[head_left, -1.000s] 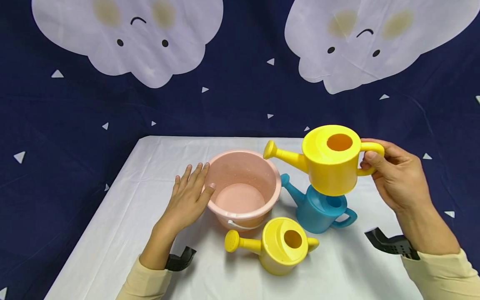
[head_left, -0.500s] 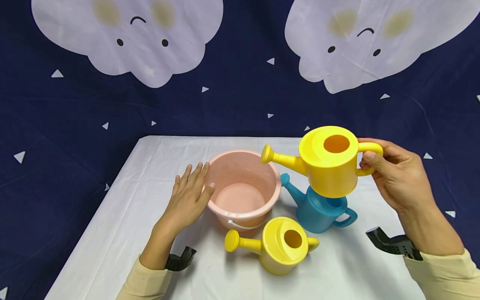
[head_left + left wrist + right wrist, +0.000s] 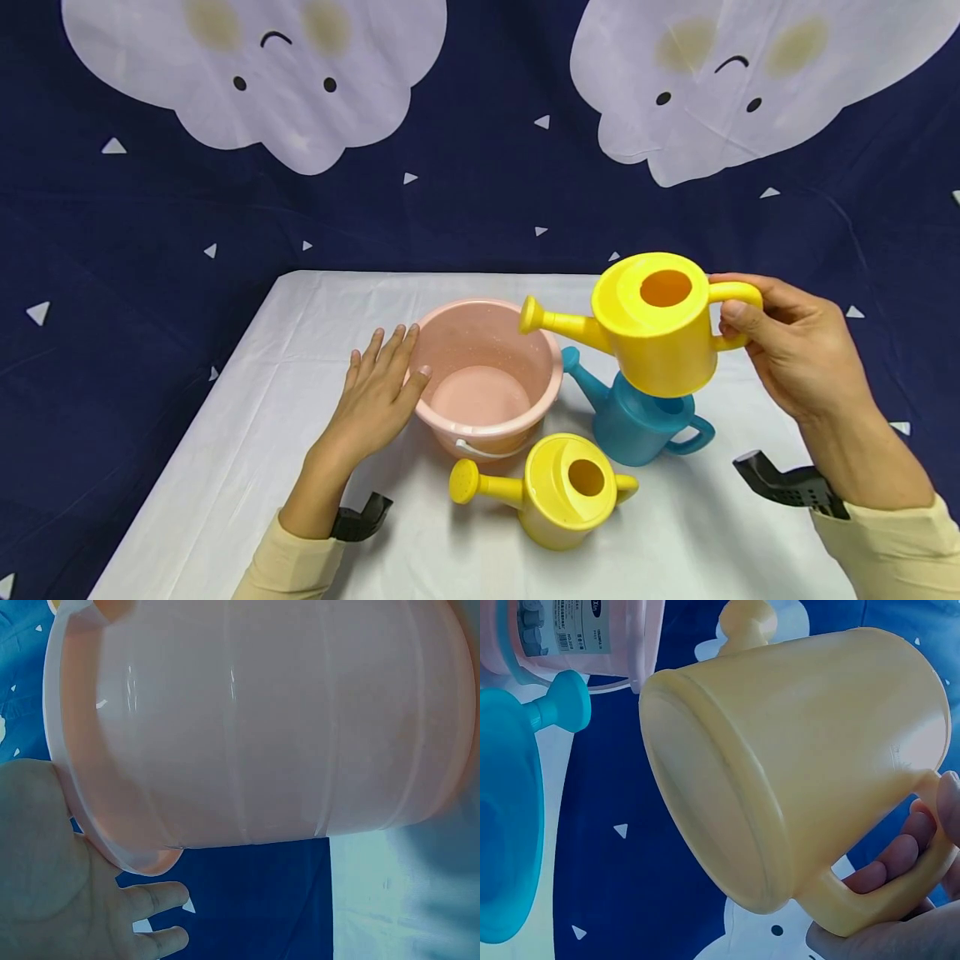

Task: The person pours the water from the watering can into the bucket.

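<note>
My right hand grips the handle of a yellow watering can, held up in the air and tilted slightly toward its spout. The spout's rose hangs over the right rim of a pink bucket. In the right wrist view the fingers curl through the handle of the raised can. My left hand rests with straight fingers against the bucket's left rim; the left wrist view shows the palm at the rim of the bucket. Inside the bucket only its bare bottom and some droplets or specks show.
Below the raised can a blue watering can stands on the white cloth, right of the bucket. A second yellow watering can stands in front, its spout pointing left. Behind the table hangs a dark blue curtain with clouds.
The raised yellow watering can has shifted slightly left, and its spout has dipped a little lower over the bucket's rim. My left hand and the bucket have stayed in place.
</note>
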A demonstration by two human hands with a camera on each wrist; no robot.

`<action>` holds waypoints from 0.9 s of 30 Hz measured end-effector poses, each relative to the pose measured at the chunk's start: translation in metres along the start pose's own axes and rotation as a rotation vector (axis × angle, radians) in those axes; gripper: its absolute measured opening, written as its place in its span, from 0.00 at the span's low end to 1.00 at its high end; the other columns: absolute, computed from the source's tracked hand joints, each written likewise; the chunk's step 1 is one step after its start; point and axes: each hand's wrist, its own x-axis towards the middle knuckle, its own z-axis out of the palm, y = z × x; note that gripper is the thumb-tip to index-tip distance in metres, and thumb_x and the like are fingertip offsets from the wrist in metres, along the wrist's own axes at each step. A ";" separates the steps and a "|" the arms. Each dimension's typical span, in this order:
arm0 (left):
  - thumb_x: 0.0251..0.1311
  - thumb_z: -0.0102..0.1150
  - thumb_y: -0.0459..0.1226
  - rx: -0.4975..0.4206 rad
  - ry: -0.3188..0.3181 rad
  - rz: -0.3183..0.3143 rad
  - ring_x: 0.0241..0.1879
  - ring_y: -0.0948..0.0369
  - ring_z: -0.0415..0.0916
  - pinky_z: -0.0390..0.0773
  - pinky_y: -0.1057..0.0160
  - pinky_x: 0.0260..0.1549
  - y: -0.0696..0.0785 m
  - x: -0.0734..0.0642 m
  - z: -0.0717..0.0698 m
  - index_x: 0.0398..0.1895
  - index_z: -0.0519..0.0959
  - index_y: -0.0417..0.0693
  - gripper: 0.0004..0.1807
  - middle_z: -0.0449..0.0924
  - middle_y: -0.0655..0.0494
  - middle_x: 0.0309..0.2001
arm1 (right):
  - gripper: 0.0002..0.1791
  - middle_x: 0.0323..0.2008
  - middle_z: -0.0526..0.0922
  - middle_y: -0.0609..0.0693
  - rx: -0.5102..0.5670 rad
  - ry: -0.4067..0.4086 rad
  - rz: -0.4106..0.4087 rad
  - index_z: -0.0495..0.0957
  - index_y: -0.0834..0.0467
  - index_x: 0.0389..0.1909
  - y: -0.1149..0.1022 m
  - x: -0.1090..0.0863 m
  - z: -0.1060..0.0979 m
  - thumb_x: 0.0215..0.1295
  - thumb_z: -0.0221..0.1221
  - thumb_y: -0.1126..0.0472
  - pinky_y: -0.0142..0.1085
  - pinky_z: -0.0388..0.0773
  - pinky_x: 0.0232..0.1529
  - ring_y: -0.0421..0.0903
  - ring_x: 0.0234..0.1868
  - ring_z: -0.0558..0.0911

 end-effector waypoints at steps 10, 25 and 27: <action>0.70 0.30 0.57 -0.007 -0.001 0.002 0.76 0.47 0.30 0.32 0.36 0.69 0.000 0.000 0.000 0.75 0.44 0.59 0.34 0.43 0.50 0.76 | 0.16 0.37 0.84 0.52 -0.049 -0.011 0.021 0.74 0.75 0.51 -0.004 0.004 0.005 0.63 0.49 0.79 0.26 0.80 0.35 0.44 0.33 0.75; 0.70 0.30 0.57 0.001 -0.003 0.003 0.76 0.47 0.31 0.33 0.37 0.70 0.000 0.000 0.000 0.76 0.44 0.59 0.34 0.43 0.50 0.76 | 0.15 0.38 0.84 0.50 -0.165 -0.013 0.040 0.75 0.74 0.50 -0.008 0.008 0.008 0.62 0.52 0.77 0.24 0.79 0.37 0.43 0.38 0.77; 0.70 0.30 0.57 0.001 -0.003 0.003 0.76 0.47 0.31 0.33 0.37 0.69 0.000 0.000 0.000 0.76 0.44 0.59 0.34 0.43 0.50 0.76 | 0.15 0.38 0.84 0.50 -0.174 -0.013 0.040 0.75 0.74 0.50 -0.008 0.009 0.009 0.62 0.52 0.77 0.25 0.78 0.36 0.43 0.38 0.78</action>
